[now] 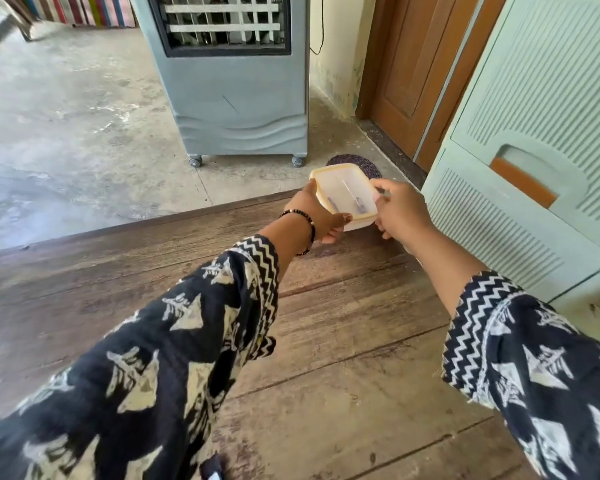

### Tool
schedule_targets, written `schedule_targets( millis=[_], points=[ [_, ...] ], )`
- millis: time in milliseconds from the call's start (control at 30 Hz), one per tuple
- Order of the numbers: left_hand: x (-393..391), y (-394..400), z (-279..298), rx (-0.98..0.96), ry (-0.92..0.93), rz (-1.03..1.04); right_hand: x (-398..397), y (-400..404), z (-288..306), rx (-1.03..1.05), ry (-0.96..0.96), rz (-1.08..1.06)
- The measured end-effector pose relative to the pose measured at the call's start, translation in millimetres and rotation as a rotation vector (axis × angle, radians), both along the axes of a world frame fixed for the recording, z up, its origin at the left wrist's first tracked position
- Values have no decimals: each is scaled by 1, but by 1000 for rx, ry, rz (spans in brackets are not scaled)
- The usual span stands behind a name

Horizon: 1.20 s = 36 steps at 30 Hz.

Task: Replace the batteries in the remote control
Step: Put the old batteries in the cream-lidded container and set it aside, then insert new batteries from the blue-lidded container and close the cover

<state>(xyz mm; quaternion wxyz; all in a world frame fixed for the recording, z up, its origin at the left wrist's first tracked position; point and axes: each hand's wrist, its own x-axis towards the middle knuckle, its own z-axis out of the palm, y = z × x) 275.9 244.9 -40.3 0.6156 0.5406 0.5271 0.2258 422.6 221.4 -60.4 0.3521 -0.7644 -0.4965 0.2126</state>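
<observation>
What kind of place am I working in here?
Most likely a room in a home. A wheeled air cooler stands on the bare concrete floor, beside a wooden door and a plastic drawer cabinet. Both hands hold a lidded plastic container over a wooden platform.

The lidded box (343,195) is translucent, smooth plastic with a yellowish rim. The table (326,323) is worn, matt wood, grainy and scuffed. At eleven o'clock the floor (66,116) is rough, patchy concrete. At twelve the cooler (239,98) is matt grey plastic; at three the ribbed cabinet (534,133) is pale green plastic. The sleeves (170,358) are printed cloth.
</observation>
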Motion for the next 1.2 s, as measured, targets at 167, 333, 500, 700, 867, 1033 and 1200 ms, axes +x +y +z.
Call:
schedule_targets(
  millis=[167,333,500,700,867,1033,1200],
  points=[
    [3,12,-3,-25,-64,18,5,14,-1,-13,5,-8],
    [3,8,0,-41,-92,27,6,12,0,-49,30,2],
    [0,2,6,-8,-17,14,2,8,0,-54,49,-17],
    [-17,-19,21,1,61,63,-7,-17,3,-53,-109,-120],
    [-64,-67,37,108,-3,236,-58,-88,17,167,-67,-29],
    [-128,-152,41,181,-49,332,-125,-151,20,149,207,98],
    [-197,-224,36,195,-24,426,-189,-211,29,99,282,251]
  ],
)
